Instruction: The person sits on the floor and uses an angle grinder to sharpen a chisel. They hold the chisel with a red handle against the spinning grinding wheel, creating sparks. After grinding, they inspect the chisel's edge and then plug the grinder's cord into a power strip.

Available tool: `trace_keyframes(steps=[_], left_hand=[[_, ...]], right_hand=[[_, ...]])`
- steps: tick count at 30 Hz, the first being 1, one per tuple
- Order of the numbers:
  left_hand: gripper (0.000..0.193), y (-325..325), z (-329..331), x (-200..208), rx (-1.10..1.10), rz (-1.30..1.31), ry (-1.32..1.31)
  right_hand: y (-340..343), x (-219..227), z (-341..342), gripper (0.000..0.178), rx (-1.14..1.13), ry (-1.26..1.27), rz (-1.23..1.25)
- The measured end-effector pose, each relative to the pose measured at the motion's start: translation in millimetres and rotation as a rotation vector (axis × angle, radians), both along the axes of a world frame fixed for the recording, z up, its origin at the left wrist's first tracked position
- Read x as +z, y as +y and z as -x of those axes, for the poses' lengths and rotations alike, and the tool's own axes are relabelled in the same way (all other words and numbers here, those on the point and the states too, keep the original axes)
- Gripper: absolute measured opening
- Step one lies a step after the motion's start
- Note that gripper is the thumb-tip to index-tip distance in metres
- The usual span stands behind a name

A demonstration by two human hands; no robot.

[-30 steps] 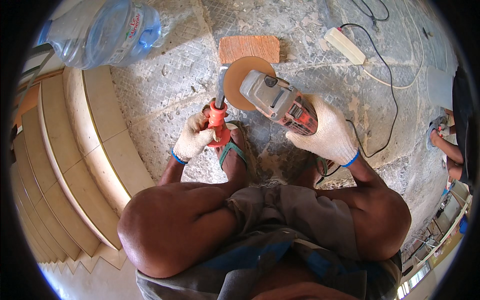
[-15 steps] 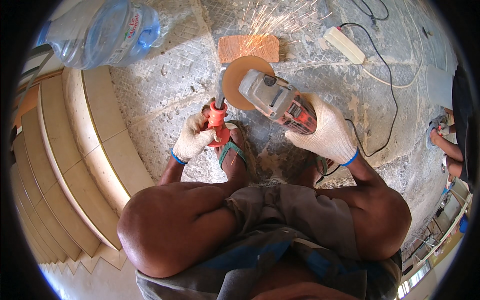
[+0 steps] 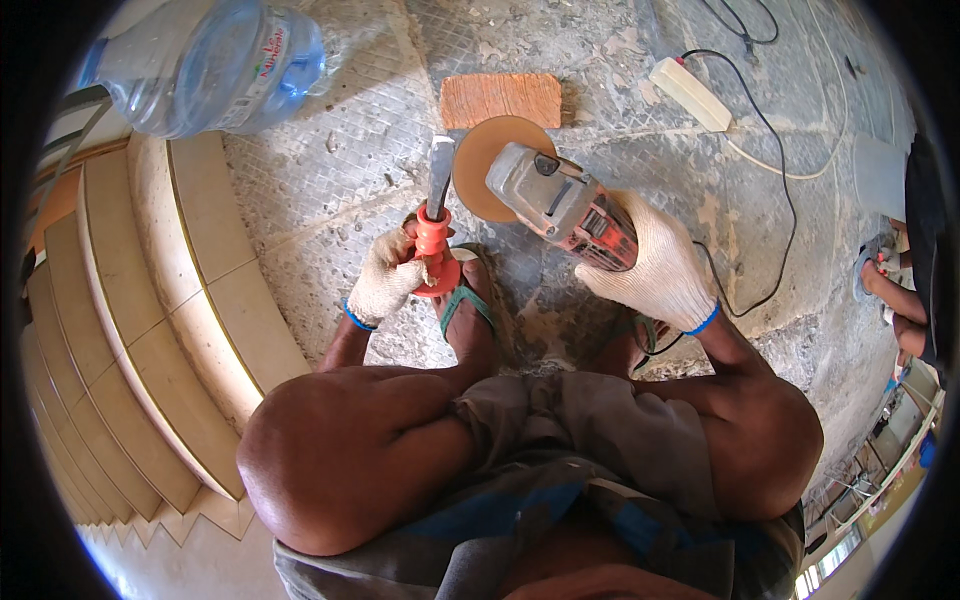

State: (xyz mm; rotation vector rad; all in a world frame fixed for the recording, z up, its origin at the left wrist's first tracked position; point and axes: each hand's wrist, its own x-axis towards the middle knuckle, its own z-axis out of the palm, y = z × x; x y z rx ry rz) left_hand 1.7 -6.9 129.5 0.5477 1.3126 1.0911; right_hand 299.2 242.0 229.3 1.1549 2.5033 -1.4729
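Observation:
My left hand (image 3: pixel 385 280), in a white knit glove, is closed round the orange ribbed grip of a chisel (image 3: pixel 439 178). Its dark shank points away from me and ends in a bright, flat tip. In my gloved right hand (image 3: pixel 655 265) is a red and grey angle grinder (image 3: pixel 545 195), gripped by its body. The grinder's brown disc (image 3: pixel 485 170) is beside the chisel, with a narrow gap near the tip. No sparks show now. Just beyond the disc, a reddish-brown block (image 3: pixel 500 100) lies on the floor.
A large clear water bottle (image 3: pixel 225 70) lies at the far left, above tiled steps (image 3: pixel 225 260). To the right are a white power strip (image 3: pixel 690 95) and a black cord (image 3: pixel 785 200). Another person's arm (image 3: pixel 895 292) shows at the right edge. My sandalled foot (image 3: pixel 467 310) is near the chisel.
The spray of sparks beyond the disc has stopped. The chisel has come away from the disc, and its bright tip now shows. The grinder has shifted slightly right.

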Motion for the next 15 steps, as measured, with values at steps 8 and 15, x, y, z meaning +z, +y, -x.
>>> trace_keyframes(steps=[8, 15], left_hand=[[0.073, -6.2, -1.6, -7.0, 0.044, -0.054, -0.058], [0.061, -6.2, 4.5, -6.9, -0.003, -0.108, -0.022]], right_hand=[[-2.6, 2.3, 0.4, 0.069, -0.010, 0.015, 0.000], [-2.8, -0.9, 0.2, 0.070, 0.024, 0.026, -0.036]])
